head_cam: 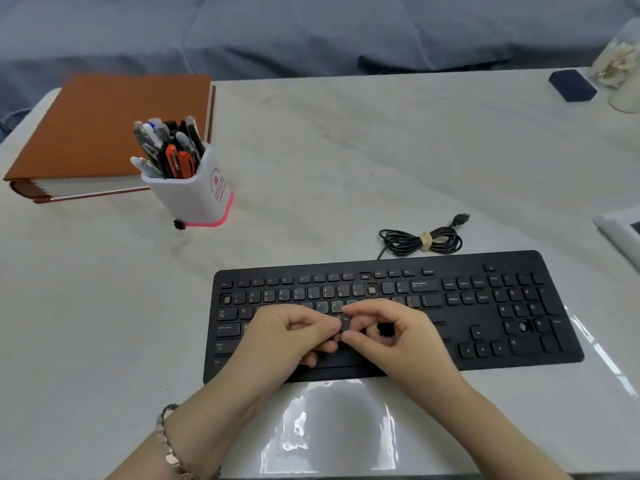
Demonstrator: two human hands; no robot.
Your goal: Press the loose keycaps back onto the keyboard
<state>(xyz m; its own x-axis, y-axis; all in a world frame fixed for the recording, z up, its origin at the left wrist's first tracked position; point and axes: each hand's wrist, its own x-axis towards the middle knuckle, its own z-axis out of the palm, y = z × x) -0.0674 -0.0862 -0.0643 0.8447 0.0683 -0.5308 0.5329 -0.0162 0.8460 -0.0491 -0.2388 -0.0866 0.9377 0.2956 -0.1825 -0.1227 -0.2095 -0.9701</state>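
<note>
A black full-size keyboard point(485, 306) lies on the pale table in front of me. Several key seats are bare, for example in the number row point(371, 290) and at the far left point(227, 299). Both my hands hover over the letter rows. My left hand point(287, 337) and my right hand point(398, 336) meet fingertip to fingertip and pinch a small black keycap point(344, 323) between them. Another dark keycap point(385, 329) sits inside the curled fingers of my right hand. My hands hide the keys beneath them.
The keyboard's coiled cable point(420, 240) lies just behind it. A white pen cup point(197, 199) with several pens and a brown binder point(100, 133) stand at the left. A small black piece point(178, 224) lies by the cup. A dark blue box point(573, 85) sits far right.
</note>
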